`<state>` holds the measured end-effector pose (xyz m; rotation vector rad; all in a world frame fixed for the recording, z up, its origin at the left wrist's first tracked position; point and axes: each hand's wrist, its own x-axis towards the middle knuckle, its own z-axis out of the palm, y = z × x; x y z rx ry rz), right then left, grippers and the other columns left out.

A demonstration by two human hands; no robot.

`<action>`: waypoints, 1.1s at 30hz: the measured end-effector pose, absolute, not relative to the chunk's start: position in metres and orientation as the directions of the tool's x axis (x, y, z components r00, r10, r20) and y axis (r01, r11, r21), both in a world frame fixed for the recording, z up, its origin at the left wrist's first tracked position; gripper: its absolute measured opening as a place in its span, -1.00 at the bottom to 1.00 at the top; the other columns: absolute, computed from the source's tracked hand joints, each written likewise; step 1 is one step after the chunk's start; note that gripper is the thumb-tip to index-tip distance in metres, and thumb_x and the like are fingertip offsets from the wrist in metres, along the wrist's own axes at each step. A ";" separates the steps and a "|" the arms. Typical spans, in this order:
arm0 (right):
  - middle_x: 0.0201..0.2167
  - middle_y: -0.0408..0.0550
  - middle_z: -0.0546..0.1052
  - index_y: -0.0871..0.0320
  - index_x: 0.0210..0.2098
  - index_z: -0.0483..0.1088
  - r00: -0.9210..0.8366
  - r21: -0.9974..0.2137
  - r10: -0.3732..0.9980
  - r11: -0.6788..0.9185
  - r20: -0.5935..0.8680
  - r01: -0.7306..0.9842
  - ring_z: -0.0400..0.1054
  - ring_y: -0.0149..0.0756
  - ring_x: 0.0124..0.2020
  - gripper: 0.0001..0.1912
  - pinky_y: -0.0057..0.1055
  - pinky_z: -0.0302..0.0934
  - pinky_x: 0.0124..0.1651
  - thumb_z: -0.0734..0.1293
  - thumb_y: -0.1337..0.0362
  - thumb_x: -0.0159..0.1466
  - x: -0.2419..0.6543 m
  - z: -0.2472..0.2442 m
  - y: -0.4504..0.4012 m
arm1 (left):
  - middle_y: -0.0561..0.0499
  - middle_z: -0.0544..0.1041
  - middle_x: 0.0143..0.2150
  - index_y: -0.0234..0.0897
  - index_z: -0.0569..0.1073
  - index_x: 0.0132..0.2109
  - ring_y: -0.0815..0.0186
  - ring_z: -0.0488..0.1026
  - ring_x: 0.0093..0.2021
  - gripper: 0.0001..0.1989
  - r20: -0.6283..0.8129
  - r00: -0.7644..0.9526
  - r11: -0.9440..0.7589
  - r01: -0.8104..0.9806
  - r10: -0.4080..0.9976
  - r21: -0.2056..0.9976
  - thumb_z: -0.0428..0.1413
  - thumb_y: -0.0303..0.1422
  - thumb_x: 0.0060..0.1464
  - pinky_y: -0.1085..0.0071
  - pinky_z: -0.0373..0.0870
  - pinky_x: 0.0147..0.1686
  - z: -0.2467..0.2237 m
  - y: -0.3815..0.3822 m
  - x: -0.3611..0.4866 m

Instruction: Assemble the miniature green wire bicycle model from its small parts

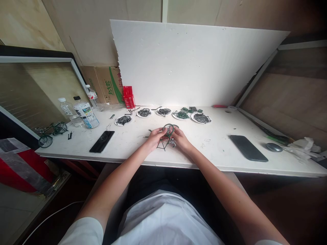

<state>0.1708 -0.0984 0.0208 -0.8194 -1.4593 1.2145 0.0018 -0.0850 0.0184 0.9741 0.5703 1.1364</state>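
Both hands meet over the middle of the white table, near its front edge. My left hand (154, 139) is closed on the left side of a small green spoked wheel (168, 130), which belongs to a model bicycle. On the wheel's right side my right hand (180, 139) is closed too, with its fingers wrapped round the model. A thin dark frame (161, 145) hangs below the left fingers, and silvery small parts show under the right ones. How the wheel and frame join is hidden by the fingers.
Along the back of the table (212, 146) stand several plates of dark and green parts (181, 114). A finished-looking model bicycle (52, 132), bottles (86, 112) and a phone (102, 141) are on the left. A dark flat pad (248, 148) and a mouse (274, 147) lie on the right.
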 end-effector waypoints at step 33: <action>-0.32 -0.12 0.45 0.03 -0.11 0.33 -0.277 -0.903 0.864 0.429 0.420 -0.031 0.33 -0.23 -0.31 -0.60 -0.29 0.26 -0.27 0.41 -0.14 0.38 0.169 0.014 -0.091 | -0.12 0.68 -0.18 -0.38 0.68 -0.17 0.30 0.54 -0.27 -0.50 0.105 0.241 0.023 -0.475 0.965 0.879 0.52 -0.05 -0.06 0.35 0.40 -0.22 0.022 -0.086 0.002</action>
